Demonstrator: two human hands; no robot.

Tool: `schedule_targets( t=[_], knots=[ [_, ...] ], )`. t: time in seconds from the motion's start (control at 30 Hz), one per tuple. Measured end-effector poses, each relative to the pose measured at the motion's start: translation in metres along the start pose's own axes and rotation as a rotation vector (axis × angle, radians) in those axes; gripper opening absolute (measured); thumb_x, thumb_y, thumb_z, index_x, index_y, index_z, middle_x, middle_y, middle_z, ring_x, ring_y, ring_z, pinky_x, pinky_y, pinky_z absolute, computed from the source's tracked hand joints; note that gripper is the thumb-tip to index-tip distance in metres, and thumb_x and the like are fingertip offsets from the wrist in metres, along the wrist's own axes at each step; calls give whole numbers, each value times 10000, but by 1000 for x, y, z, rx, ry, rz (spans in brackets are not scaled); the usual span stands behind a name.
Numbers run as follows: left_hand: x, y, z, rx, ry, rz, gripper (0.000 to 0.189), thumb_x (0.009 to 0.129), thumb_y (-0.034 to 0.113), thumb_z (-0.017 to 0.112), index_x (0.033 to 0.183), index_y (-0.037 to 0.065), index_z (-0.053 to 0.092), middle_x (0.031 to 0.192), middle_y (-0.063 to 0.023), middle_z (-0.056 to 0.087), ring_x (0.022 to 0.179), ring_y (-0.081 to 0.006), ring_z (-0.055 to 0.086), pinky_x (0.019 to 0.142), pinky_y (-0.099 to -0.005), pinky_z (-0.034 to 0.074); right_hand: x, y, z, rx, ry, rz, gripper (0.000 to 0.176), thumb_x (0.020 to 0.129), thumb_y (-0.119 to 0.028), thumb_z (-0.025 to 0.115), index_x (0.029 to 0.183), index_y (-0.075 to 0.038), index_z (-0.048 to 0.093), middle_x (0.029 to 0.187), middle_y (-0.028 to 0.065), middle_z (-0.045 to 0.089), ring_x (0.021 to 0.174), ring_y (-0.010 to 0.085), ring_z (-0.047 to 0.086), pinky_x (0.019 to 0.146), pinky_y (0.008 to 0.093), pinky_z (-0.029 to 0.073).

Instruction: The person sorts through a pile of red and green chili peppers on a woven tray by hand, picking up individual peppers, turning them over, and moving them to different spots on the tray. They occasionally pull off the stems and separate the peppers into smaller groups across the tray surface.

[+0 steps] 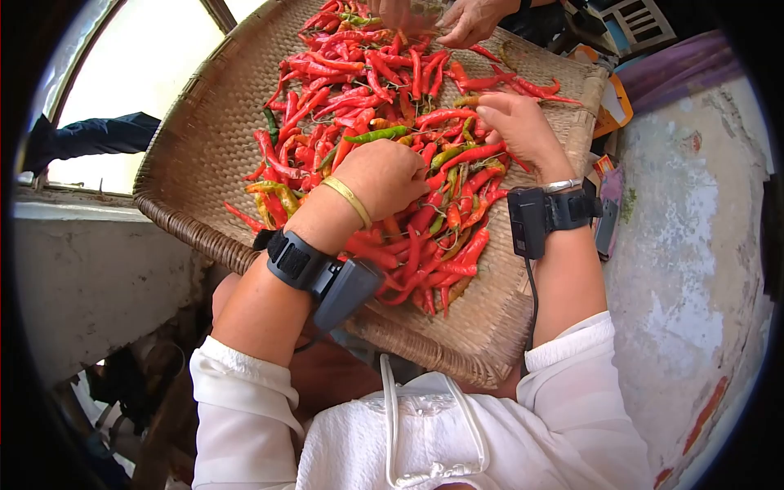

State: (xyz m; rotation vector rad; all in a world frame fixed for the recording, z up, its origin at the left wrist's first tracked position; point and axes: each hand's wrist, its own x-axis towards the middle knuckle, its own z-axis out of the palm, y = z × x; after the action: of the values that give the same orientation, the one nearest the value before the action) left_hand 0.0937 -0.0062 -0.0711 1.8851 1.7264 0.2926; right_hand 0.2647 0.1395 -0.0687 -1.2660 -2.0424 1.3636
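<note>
Red chili peppers (351,102), with some green and yellowish ones among them, lie heaped in a large woven basket tray (196,151). My left hand (382,178) is over the middle of the heap, fingers curled together; what they may hold is hidden. A green pepper (376,135) lies just beyond its knuckles. On the right side of the heap, my right hand (516,126) touches the peppers with its fingers bent downward, and their tips are partly hidden among the peppers.
Another person's hands (469,20) reach over the tray's far side. A window (114,69) with a dark sleeve before it is at the left. A worn wall (686,229) stands at the right. Boxes and a purple cloth (678,73) lie beyond the tray's right edge.
</note>
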Motion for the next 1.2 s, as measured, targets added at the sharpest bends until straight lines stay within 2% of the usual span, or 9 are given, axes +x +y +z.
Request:
schedule_targets(
  t=[0.07, 0.33, 0.5, 0.57, 0.63, 0.7, 0.77, 0.9, 1.2],
  knots=[
    [-3, 0, 0, -54, -27, -6, 179, 771, 223, 572, 773, 57, 640, 671, -115, 612, 671, -292, 598, 637, -388, 471, 0, 14, 1, -726, -181, -272, 258, 737, -128, 609, 983, -50, 594, 903, 98, 607, 820, 252, 610, 701, 339, 494],
    [-5, 0, -6, -40, -160, 36, 190, 757, 240, 610, 773, 54, 647, 701, -117, 628, 685, -277, 608, 660, -369, 473, -14, 18, 16, -1023, -200, -226, 181, 700, -80, 598, 881, -81, 607, 831, 110, 605, 846, 309, 573, 729, 390, 458],
    [-10, 0, -11, -142, -185, 87, 214, 757, 259, 635, 810, 52, 652, 723, -117, 635, 693, -270, 611, 664, -357, 473, -17, -13, -5, -595, -140, -160, 121, 686, -122, 629, 776, -43, 613, 742, 115, 596, 760, 234, 599, 648, 359, 473],
    [-11, 0, -13, -226, -213, 158, 257, 759, 279, 650, 861, 43, 654, 762, -122, 643, 707, -258, 618, 673, -342, 475, -6, -6, -8, -352, -159, -49, 196, 734, -138, 640, 879, -13, 604, 711, 75, 587, 724, 136, 590, 601, 294, 473],
    [-12, -3, -10, -284, -214, 205, 283, 765, 293, 653, 880, 35, 650, 772, -120, 644, 711, -242, 621, 675, -334, 475, -3, -15, -2, 575, 182, -50, 278, 801, -140, 607, 992, 53, 545, 710, 48, 588, 669, 84, 568, 574, 231, 460],
    [-14, -4, -11, -341, -218, 250, 308, 770, 306, 656, 899, 26, 647, 782, -118, 645, 715, -226, 624, 677, -326, 476, -4, -16, 0, 587, 183, -72, 395, 835, -146, 585, 1112, 107, 460, 729, 43, 598, 636, 75, 559, 558, 190, 445],
    [-16, -5, -21, -509, -308, 204, 350, 783, 333, 654, 917, 10, 637, 790, -111, 643, 713, -194, 616, 677, -312, 475, -6, -11, 4, 91, 72, 25, 406, 822, -158, 598, 1127, 90, 495, 731, 53, 596, 648, 81, 565, 578, 208, 455],
    [-12, -15, -34, -240, 154, 44, 264, 829, 258, 584, 863, 1, 634, 694, -117, 618, 650, -253, 595, 623, -346, 459, -5, 15, 27, -541, -90, -355, 286, 727, -156, 638, 992, -51, 629, 866, 148, 623, 798, 291, 608, 713, 373, 475],
    [-1, -26, -9, 360, 332, -153, 188, 713, 222, 631, 787, 50, 630, 816, -119, 569, 830, -283, 568, 729, -388, 476, -15, 8, 38, -837, -83, -334, 172, 702, -159, 637, 842, -60, 637, 855, 144, 587, 834, 314, 582, 724, 414, 465]
  ],
)
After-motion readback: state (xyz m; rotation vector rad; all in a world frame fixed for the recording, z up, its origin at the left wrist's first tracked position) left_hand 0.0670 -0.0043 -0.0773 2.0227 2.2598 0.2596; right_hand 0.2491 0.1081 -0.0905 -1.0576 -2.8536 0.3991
